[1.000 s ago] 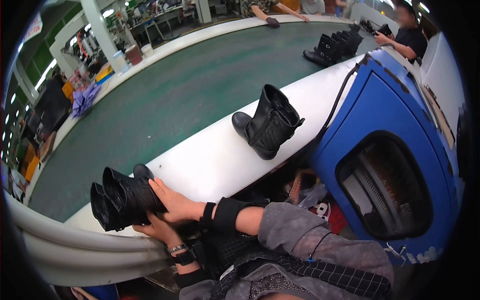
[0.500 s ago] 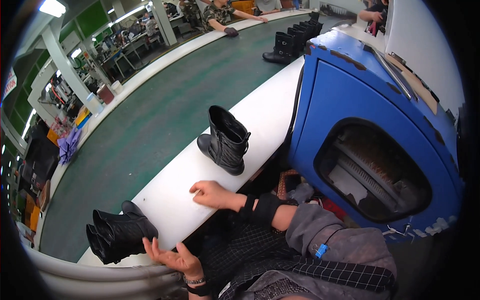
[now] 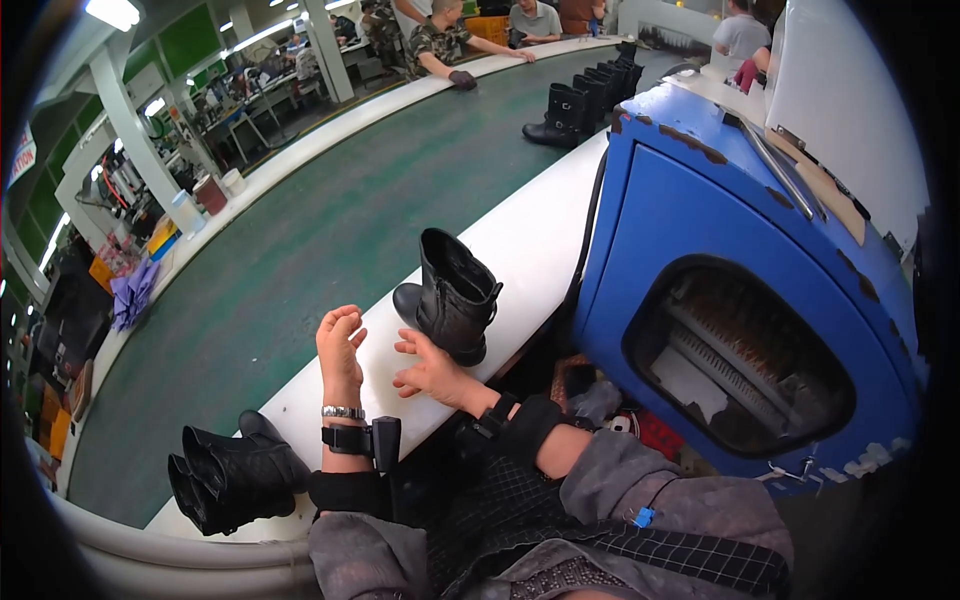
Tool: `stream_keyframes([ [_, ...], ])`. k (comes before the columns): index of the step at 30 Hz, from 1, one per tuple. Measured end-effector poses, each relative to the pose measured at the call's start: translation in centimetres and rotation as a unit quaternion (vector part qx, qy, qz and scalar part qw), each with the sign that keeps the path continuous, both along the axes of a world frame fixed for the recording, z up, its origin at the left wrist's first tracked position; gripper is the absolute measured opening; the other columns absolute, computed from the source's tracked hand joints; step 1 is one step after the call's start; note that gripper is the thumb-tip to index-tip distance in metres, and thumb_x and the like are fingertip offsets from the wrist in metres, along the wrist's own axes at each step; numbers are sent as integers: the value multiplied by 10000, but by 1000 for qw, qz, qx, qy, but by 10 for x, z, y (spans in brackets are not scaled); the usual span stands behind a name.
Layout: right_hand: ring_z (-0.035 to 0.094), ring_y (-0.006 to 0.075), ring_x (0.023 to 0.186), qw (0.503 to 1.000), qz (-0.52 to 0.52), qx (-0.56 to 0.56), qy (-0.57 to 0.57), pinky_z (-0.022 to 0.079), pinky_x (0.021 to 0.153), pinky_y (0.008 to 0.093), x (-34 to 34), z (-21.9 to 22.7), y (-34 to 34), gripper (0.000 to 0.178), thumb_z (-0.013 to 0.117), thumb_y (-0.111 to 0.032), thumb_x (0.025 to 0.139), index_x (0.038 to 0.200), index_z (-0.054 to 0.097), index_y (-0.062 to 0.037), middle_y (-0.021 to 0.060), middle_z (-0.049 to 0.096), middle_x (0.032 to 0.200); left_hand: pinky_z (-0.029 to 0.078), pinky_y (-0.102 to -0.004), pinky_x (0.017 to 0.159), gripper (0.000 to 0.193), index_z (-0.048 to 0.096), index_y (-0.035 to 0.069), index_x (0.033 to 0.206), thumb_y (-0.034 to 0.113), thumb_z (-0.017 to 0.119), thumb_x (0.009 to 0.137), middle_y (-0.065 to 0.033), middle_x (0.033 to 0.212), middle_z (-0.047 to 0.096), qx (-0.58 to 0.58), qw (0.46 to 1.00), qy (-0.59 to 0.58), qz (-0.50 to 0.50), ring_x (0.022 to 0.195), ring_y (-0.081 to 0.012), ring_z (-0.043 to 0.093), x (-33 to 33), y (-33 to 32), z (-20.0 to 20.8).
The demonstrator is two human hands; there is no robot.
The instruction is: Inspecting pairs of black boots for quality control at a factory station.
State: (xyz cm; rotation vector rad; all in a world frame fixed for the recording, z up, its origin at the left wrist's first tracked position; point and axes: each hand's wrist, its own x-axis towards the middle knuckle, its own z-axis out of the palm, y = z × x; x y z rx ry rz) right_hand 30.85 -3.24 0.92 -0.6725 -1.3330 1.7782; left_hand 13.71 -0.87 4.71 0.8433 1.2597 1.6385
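Note:
A black ankle boot (image 3: 452,305) stands upright on the white ledge, its open shaft toward the top and its toe pointing left. Just below it is my right hand (image 3: 432,372), fingers spread, holding nothing; whether the fingertips touch the boot I cannot tell. To the left of that boot my left hand (image 3: 340,345) is raised over the ledge's edge, its fingers loosely bent and apart with nothing seen in them. Farther left, a pair of black boots (image 3: 240,475) stands close together on the ledge, away from both hands.
A green conveyor belt (image 3: 300,270) runs beyond the white ledge (image 3: 540,225). At right stands a blue machine (image 3: 640,220) with a dark window. Several black boots (image 3: 560,115) line the far belt. A co-worker's gloved hand (image 3: 462,79) rests at the far edge. Pale pipes (image 3: 200,560) bend at lower left.
My left hand has left the boot pair and moved up and right, near the single boot. My right hand has moved slightly up toward that boot and spread its fingers.

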Motion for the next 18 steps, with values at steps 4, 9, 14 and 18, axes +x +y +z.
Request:
stream_keyframes([
  [4, 620, 219, 992, 1000, 11, 8, -9, 564, 753, 308, -3, -6, 7, 669, 564, -62, 862, 1427, 217, 22, 222, 314, 1431, 498, -327, 760, 172, 588, 59, 1002, 142, 576, 852, -83, 916, 653, -67, 995, -15, -74, 845, -183, 598, -16, 16, -24],
  [9, 607, 211, 1024, 1000, 15, 6, -17, 570, 749, 312, -8, -9, 9, 622, 558, -74, 871, 1399, 252, 45, 211, 311, 1436, 588, -287, 671, 119, 539, -12, 966, 42, 536, 860, -142, 863, 635, -50, 992, -81, -84, 718, -210, 660, -35, 18, -49],
  [14, 622, 173, 946, 999, -32, 4, -17, 569, 670, 301, -19, -9, 11, 545, 602, -106, 833, 1311, 386, 40, 189, 388, 1385, 579, -278, 656, 124, 538, -1, 967, 65, 543, 862, -127, 854, 634, -62, 993, -49, -92, 706, -198, 658, -27, 20, -46],
  [18, 629, 122, 833, 993, -78, 48, -77, 558, 629, 272, -33, -8, 7, 387, 577, -69, 861, 1212, 471, 51, 154, 509, 1246, 564, -264, 628, 135, 541, 8, 969, 95, 560, 868, -107, 827, 633, -73, 993, -30, -92, 693, -184, 652, -26, 18, -43],
])
